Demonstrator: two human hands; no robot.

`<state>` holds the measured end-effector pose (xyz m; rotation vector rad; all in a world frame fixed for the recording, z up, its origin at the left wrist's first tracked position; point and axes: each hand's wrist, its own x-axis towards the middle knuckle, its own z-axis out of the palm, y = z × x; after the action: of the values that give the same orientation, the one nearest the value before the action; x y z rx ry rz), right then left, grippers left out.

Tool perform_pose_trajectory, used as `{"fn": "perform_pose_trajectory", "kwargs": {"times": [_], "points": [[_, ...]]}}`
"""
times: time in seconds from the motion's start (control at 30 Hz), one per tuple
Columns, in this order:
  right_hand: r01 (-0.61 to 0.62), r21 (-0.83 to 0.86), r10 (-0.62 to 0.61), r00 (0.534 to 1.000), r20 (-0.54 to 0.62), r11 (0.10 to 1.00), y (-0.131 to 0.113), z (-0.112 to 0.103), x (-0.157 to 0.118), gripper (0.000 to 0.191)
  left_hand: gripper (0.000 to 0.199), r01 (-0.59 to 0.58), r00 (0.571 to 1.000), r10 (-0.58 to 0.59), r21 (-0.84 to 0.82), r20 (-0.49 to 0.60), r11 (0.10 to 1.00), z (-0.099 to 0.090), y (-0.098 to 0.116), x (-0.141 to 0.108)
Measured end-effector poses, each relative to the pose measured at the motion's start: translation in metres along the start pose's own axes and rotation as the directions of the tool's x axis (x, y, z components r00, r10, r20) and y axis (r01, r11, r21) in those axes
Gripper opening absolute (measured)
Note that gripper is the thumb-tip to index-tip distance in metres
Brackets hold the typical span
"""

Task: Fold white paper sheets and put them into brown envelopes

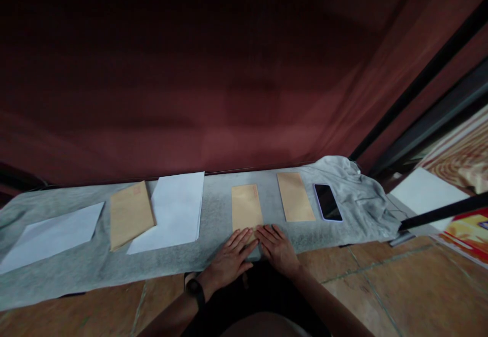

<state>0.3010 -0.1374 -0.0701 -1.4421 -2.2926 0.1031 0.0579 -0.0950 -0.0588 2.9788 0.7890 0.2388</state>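
Observation:
A brown paper envelope (246, 206) with small red print lies upright before me on the grey cloth. Flat on its near end rests my left hand (231, 258), fingers stretched out, a dark watch on the wrist. My right hand (277, 248) presses the near right corner with its fingers also extended. Both hands are open, and the fingertips almost meet. To the right of this envelope is a second brown envelope (295, 197). Whatever lies beneath my palms is hidden.
A phone (328, 202) lies at the right. Leftward are a stack of white paper (179, 207), several brown envelopes (131, 212) overlapping it, and another white sheet (57, 233). A grey cloth (217, 205) covers the narrow surface. Behind rises a dark red curtain (244, 113); black bars (415, 93) stand right.

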Motion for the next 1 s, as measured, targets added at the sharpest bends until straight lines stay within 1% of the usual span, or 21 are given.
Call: {"fn": "perform_pose_trajectory", "kwargs": {"times": [0.07,0.13,0.23,0.3,0.37,0.43,0.53,0.67,0.83,1.0], "points": [[0.042,0.014,-0.042,0.999,0.005,0.999,-0.002,-0.004,-0.012,0.053,0.069,0.000,1.000,0.000,-0.004,-0.009,1.000,0.000,-0.001,-0.007],[0.055,0.023,-0.055,0.998,0.013,0.998,-0.003,-0.007,-0.019,0.057,0.068,0.001,1.000,-0.001,-0.014,-0.018,1.000,0.000,-0.003,-0.012],[0.049,0.038,-0.050,0.998,0.023,0.998,-0.003,-0.009,-0.022,0.055,0.060,0.035,0.999,-0.036,-0.047,-0.039,0.998,0.004,-0.006,-0.009],[0.038,0.046,-0.039,0.999,0.023,0.998,-0.003,-0.009,-0.021,0.052,0.056,0.110,0.992,-0.113,-0.053,-0.063,0.993,0.008,-0.005,0.001],[0.029,0.050,-0.030,0.999,0.019,0.998,-0.003,-0.008,-0.020,0.052,0.058,0.190,0.977,-0.192,-0.037,-0.090,0.981,0.014,-0.003,0.016],[0.024,0.047,-0.025,1.000,0.011,0.999,-0.004,-0.006,-0.020,0.052,0.060,0.220,0.969,-0.220,-0.014,-0.112,0.975,0.019,-0.001,0.035],[0.009,0.039,-0.008,1.000,-0.003,0.999,-0.004,-0.004,-0.020,0.053,0.057,0.264,0.956,-0.260,0.008,-0.137,0.965,0.026,-0.001,0.061],[-0.004,0.042,0.003,1.000,0.009,0.999,-0.004,-0.003,-0.021,0.056,0.057,0.303,0.944,-0.301,-0.008,-0.137,0.953,0.034,-0.010,0.088],[-0.008,0.049,0.008,1.000,0.009,0.999,-0.004,-0.002,-0.021,0.053,0.062,0.374,0.911,-0.373,-0.029,-0.179,0.927,0.042,-0.026,0.111],[-0.007,0.034,0.007,1.000,-0.009,0.999,-0.004,0.000,-0.021,0.052,0.062,0.406,0.898,-0.406,-0.036,-0.171,0.913,0.042,-0.040,0.121]]}}
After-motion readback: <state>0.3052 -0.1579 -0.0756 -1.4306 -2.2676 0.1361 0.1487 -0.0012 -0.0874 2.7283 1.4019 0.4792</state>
